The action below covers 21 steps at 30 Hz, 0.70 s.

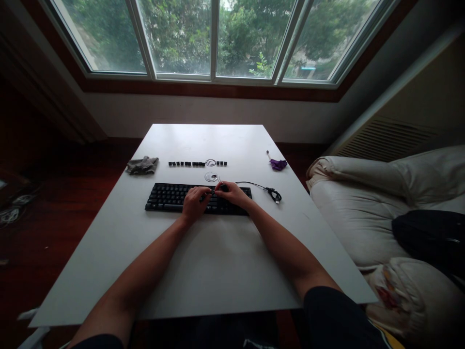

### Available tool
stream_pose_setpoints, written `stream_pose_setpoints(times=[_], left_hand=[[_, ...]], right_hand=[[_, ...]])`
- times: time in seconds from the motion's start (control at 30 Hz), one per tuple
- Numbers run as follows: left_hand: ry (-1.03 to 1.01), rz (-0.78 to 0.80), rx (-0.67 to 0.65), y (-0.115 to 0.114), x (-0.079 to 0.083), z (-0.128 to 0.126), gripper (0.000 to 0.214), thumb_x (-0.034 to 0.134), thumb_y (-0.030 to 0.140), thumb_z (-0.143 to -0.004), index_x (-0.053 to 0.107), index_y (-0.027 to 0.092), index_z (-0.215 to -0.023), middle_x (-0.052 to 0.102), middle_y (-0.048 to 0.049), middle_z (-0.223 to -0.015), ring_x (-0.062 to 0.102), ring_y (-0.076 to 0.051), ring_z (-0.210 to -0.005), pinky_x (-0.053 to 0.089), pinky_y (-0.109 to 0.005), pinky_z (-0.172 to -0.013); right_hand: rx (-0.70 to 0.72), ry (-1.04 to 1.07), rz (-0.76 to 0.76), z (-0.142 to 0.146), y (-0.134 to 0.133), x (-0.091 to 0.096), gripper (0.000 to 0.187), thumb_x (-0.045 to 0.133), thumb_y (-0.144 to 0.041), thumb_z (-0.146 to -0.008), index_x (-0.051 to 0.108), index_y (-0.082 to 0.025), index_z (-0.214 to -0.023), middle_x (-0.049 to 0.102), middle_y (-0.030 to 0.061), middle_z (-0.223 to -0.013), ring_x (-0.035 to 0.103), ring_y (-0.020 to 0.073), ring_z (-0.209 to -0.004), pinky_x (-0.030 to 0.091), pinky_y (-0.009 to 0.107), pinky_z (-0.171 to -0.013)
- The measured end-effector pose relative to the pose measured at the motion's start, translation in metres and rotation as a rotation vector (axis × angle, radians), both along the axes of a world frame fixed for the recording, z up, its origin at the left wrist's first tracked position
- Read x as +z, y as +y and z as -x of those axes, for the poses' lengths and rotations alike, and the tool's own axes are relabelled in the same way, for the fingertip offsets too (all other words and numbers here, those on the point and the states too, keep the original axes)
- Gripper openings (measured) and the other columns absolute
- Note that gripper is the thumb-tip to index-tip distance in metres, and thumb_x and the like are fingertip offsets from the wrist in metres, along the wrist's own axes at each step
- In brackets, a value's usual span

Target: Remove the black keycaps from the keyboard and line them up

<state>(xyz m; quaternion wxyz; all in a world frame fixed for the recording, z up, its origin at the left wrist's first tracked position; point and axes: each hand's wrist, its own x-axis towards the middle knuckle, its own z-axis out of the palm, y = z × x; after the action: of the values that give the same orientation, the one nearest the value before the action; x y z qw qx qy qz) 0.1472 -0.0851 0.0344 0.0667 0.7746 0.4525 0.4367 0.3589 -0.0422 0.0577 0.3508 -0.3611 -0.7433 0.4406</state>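
On the white surface [218, 271], the black keyboard [167, 197] lies beneath your curled left hand [195, 203], whose grasp I cannot tell, and your right hand [233, 193], pinching a small dark item [224, 187]. Beyond the keyboard sit two clear round dishes [208, 177], contents too small to tell.

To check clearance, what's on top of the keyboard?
On the keyboard, keys show at the left end; the left hand and right hand cover part of the middle and right, hiding what's beneath.
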Motion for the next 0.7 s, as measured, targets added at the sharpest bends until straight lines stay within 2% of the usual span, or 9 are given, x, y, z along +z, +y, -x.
stream_pose_setpoints(times=[0.2, 0.43, 0.7], left_hand=[[-0.035, 0.029, -0.005, 0.0007, -0.0023, 0.0001, 0.019, 0.060, 0.031, -0.095, 0.066, 0.025, -0.112, 0.070, -0.0023, -0.091, 0.066, -0.019, -0.087, 0.052, -0.034, -0.087], [-0.072, -0.006, -0.044, 0.0003, -0.0014, -0.0010, 0.017, 0.059, 0.026, -0.096, 0.065, 0.024, -0.112, 0.074, -0.0035, -0.107, 0.068, -0.018, -0.091, 0.054, -0.034, -0.090], [-0.146, 0.032, -0.054, -0.0011, -0.0017, -0.0021, 0.020, 0.057, 0.028, -0.097, 0.064, 0.024, -0.116, 0.074, -0.0037, -0.113, 0.070, -0.019, -0.101, 0.054, -0.035, -0.096]], right_hand=[[0.016, -0.002, -0.008, 0.0008, -0.0005, 0.0002, 0.029, 0.067, -0.044, -0.084, 0.070, -0.017, -0.093, 0.065, 0.0014, -0.083, 0.058, 0.0176, -0.080, 0.045, 0.029, -0.079], [0.022, 0.005, 0.005, 0.0013, -0.0013, -0.0008, 0.033, 0.067, -0.047, -0.085, 0.072, -0.016, -0.094, 0.069, 0.0030, -0.086, 0.061, 0.0190, -0.082, 0.046, 0.030, -0.080], [0.018, 0.024, -0.009, 0.0021, -0.0002, -0.0089, 0.035, 0.069, -0.047, -0.082, 0.071, -0.015, -0.096, 0.070, 0.0032, -0.089, 0.063, 0.0201, -0.085, 0.048, 0.031, -0.083]])
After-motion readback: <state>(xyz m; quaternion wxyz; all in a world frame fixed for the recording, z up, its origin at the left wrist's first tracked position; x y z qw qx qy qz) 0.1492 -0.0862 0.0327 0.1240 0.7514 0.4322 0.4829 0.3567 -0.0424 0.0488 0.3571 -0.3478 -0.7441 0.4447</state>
